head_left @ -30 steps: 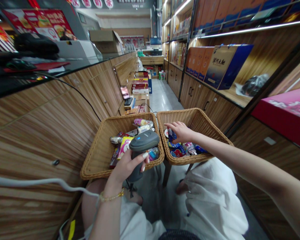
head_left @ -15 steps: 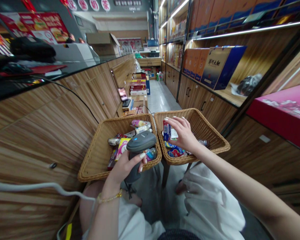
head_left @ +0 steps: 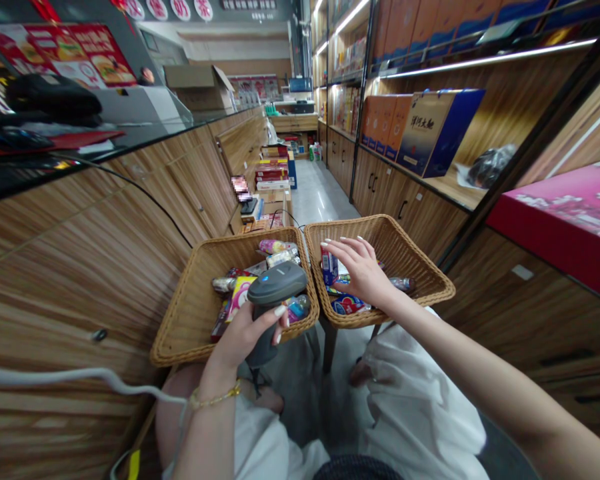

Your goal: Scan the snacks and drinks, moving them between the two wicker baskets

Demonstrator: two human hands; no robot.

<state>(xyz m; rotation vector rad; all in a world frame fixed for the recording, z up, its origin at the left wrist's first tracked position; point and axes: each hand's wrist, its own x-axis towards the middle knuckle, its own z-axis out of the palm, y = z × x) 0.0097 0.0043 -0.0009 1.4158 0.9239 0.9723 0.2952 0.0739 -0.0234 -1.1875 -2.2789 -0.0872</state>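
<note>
Left hand [head_left: 243, 337] clamped round a grey barcode scanner [head_left: 275, 292], right over the left wicker basket [head_left: 180, 327]! Right hand [head_left: 363, 272] open, fingers spread, just beside a blue box [head_left: 329, 267] inside the right wicker basket [head_left: 400, 233], next to that left basket.

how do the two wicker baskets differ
The left basket is packed fuller with snacks and small bottles, while the right basket holds fewer items, with more weave showing. The left one sits under a barcode scanner gripped in the left hand; the right one has the right hand over it. Both are woven wicker, side by side.
</note>
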